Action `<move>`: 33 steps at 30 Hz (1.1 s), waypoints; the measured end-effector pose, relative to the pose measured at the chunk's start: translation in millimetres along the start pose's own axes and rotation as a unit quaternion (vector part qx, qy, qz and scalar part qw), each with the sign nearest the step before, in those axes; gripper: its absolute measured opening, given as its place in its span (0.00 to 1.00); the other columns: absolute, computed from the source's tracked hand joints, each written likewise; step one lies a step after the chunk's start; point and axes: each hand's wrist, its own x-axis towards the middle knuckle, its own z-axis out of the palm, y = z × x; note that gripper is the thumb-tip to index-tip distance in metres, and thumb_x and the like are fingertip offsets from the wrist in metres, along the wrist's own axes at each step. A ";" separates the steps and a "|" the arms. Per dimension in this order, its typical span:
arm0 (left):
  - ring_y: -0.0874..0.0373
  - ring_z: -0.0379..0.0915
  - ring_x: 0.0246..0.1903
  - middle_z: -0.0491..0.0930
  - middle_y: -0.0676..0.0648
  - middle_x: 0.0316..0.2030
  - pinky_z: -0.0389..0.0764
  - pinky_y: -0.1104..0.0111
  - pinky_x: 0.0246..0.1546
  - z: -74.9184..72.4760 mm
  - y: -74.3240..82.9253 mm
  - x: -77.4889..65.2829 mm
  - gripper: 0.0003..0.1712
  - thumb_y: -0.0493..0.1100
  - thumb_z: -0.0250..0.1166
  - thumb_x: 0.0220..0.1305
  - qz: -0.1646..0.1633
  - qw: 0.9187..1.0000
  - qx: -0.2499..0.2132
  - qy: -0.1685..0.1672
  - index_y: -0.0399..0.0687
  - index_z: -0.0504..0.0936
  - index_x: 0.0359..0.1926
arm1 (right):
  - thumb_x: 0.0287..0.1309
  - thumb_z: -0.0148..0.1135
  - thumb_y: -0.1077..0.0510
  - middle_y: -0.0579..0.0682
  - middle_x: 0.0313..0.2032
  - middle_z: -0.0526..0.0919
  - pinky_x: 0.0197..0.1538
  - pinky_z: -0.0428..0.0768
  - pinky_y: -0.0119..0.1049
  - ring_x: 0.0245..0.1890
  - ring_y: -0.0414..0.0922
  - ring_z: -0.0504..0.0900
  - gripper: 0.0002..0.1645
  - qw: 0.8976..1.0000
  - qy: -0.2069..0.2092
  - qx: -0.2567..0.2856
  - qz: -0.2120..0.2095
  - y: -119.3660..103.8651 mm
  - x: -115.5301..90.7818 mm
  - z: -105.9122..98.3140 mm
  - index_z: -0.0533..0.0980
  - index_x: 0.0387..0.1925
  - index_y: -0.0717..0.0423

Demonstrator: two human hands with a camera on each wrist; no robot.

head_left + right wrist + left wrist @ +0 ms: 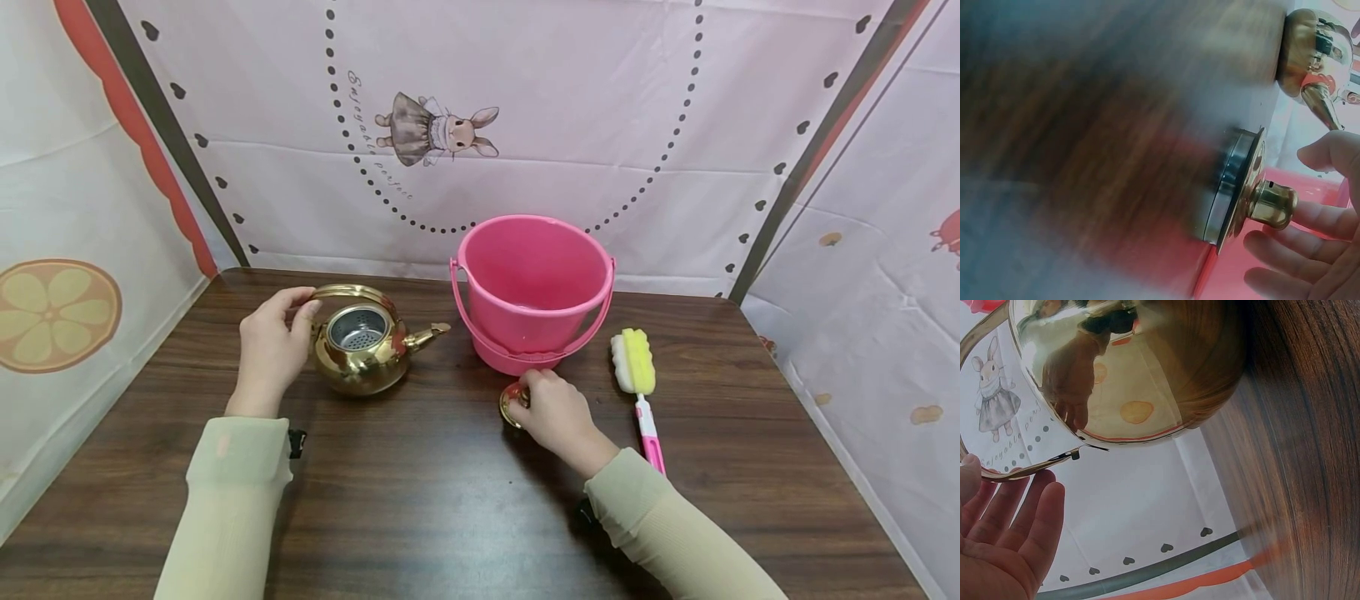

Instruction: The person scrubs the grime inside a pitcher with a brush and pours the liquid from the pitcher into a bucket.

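A brass teapot [362, 354] stands at the left of the table, its top uncovered and a perforated metal strainer [358, 331] inside the opening. With thumb and fingers my left hand [272, 346] holds the side of its arched handle [1029, 469]. The round brass lid [1241, 190] lies on the table in front of the pink bucket [525, 333]. Over it is my right hand [558, 412]; in the right wrist view the thumb stands apart from the knob [1275, 204] and the fingers are spread beside it, near or touching.
To the right of the bucket lies a sponge brush [634, 362] with a yellow and white head and a pink and white handle. The bucket's handle hangs down at its front. A printed cloth [570, 108] hangs behind the dark wooden table [420, 517] and along both sides.
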 end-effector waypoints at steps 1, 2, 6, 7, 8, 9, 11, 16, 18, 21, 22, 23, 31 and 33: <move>0.41 0.79 0.43 0.82 0.35 0.45 0.77 0.49 0.42 0.1 -0.2 0.2 0.17 0.44 0.55 0.69 0.000 1.000 0.000 0.000 0.38 0.79 0.52 | 0.49 0.65 0.50 0.48 0.26 0.76 0.22 0.73 0.39 0.22 0.45 0.75 0.11 1.000 0.000 0.000 -0.001 -0.3 0.1 -0.4 0.78 0.29 0.53; 0.41 0.79 0.43 0.82 0.35 0.45 0.77 0.49 0.42 0.1 -0.4 0.4 0.17 0.44 0.55 0.69 -0.001 1.000 0.000 0.000 0.38 0.79 0.52 | 0.49 0.64 0.50 0.48 0.26 0.76 0.22 0.73 0.39 0.22 0.44 0.75 0.11 1.000 0.000 -0.002 -0.002 -0.6 0.3 -0.6 0.77 0.29 0.53; 0.41 0.79 0.43 0.82 0.35 0.46 0.78 0.49 0.43 0.3 -0.6 0.8 0.17 0.44 0.55 0.69 -0.003 1.000 0.001 0.000 0.38 0.79 0.52 | 0.50 0.63 0.50 0.47 0.25 0.75 0.22 0.73 0.38 0.23 0.44 0.74 0.11 1.000 0.009 -0.003 -0.013 -1.8 0.8 -0.4 0.77 0.26 0.54; 0.41 0.79 0.43 0.82 0.35 0.46 0.78 0.50 0.43 0.2 -0.2 0.8 0.17 0.44 0.55 0.69 -0.003 1.000 0.001 0.000 0.38 0.79 0.52 | 0.50 0.63 0.50 0.47 0.26 0.75 0.23 0.73 0.38 0.23 0.44 0.74 0.11 1.000 0.013 -0.003 -0.017 -2.0 0.9 -0.1 0.76 0.26 0.54; 0.41 0.79 0.43 0.82 0.35 0.46 0.78 0.50 0.43 0.2 -0.2 0.8 0.17 0.44 0.55 0.69 -0.004 1.000 0.001 0.000 0.38 0.79 0.52 | 0.50 0.63 0.51 0.48 0.26 0.75 0.24 0.73 0.38 0.25 0.44 0.74 0.11 1.000 0.016 -0.003 -0.021 -2.3 1.1 0.3 0.76 0.26 0.54; 0.41 0.79 0.43 0.82 0.35 0.46 0.78 0.50 0.43 0.1 -0.2 0.8 0.17 0.44 0.55 0.69 -0.004 1.000 0.000 0.000 0.38 0.79 0.52 | 0.50 0.63 0.51 0.48 0.26 0.75 0.25 0.74 0.39 0.26 0.45 0.75 0.11 0.999 0.020 -0.003 -0.025 -2.7 1.1 0.7 0.76 0.26 0.54; 0.41 0.80 0.43 0.82 0.35 0.46 0.78 0.50 0.43 0.0 -0.1 0.9 0.17 0.44 0.55 0.69 -0.003 1.000 -0.001 0.001 0.38 0.79 0.51 | 0.49 0.63 0.52 0.49 0.28 0.76 0.28 0.76 0.40 0.29 0.46 0.76 0.10 0.999 0.027 -0.002 -0.033 -3.3 1.4 1.1 0.76 0.27 0.55; 0.41 0.80 0.43 0.82 0.35 0.45 0.78 0.50 0.43 -0.1 -0.1 1.0 0.17 0.44 0.56 0.69 -0.002 1.000 -0.002 0.003 0.38 0.79 0.51 | 0.49 0.64 0.51 0.50 0.33 0.77 0.33 0.79 0.42 0.36 0.48 0.77 0.13 0.999 0.029 -0.002 -0.041 -4.4 2.4 1.3 0.77 0.33 0.56; 0.42 0.80 0.42 0.82 0.36 0.45 0.78 0.50 0.43 0.0 -0.1 1.0 0.17 0.44 0.56 0.69 -0.003 1.000 -0.002 0.003 0.38 0.79 0.51 | 0.49 0.64 0.50 0.50 0.34 0.78 0.35 0.80 0.43 0.38 0.48 0.77 0.16 0.999 0.025 -0.003 -0.045 -5.2 2.6 0.8 0.77 0.36 0.57; 0.42 0.80 0.42 0.82 0.36 0.45 0.78 0.50 0.43 0.1 -0.3 0.8 0.17 0.44 0.56 0.69 -0.004 1.000 -0.001 0.004 0.39 0.79 0.51 | 0.50 0.64 0.49 0.51 0.35 0.78 0.38 0.80 0.43 0.39 0.48 0.77 0.20 0.999 0.018 0.000 -0.049 -7.1 2.5 -0.4 0.78 0.40 0.58; 0.42 0.80 0.42 0.82 0.36 0.45 0.78 0.50 0.43 0.2 -0.4 0.8 0.16 0.44 0.56 0.69 -0.004 1.000 0.000 0.004 0.38 0.79 0.51 | 0.50 0.65 0.48 0.51 0.36 0.78 0.39 0.80 0.43 0.39 0.48 0.77 0.21 0.999 0.015 0.001 -0.050 -7.9 2.3 -0.9 0.78 0.42 0.59; 0.42 0.80 0.42 0.82 0.36 0.45 0.78 0.50 0.43 0.2 -0.5 0.8 0.16 0.44 0.56 0.69 -0.003 1.000 0.000 0.005 0.38 0.79 0.51 | 0.50 0.65 0.48 0.51 0.37 0.78 0.40 0.80 0.43 0.40 0.48 0.77 0.22 0.999 0.012 0.004 -0.051 -8.7 2.1 -1.3 0.77 0.43 0.59; 0.42 0.80 0.42 0.82 0.36 0.45 0.78 0.51 0.43 0.3 -0.8 0.6 0.16 0.43 0.56 0.69 -0.002 1.000 0.001 0.008 0.38 0.79 0.51 | 0.50 0.65 0.48 0.51 0.41 0.78 0.42 0.81 0.45 0.41 0.47 0.78 0.25 0.999 -0.001 0.020 -0.049 -13.9 2.0 -1.2 0.77 0.47 0.58; 0.42 0.80 0.42 0.82 0.36 0.45 0.78 0.50 0.43 0.3 -0.7 0.5 0.16 0.43 0.56 0.69 -0.001 1.000 0.001 0.008 0.38 0.79 0.51 | 0.50 0.65 0.48 0.51 0.42 0.79 0.43 0.81 0.45 0.42 0.47 0.78 0.26 0.998 0.001 0.021 -0.052 -14.8 2.1 -0.9 0.77 0.48 0.57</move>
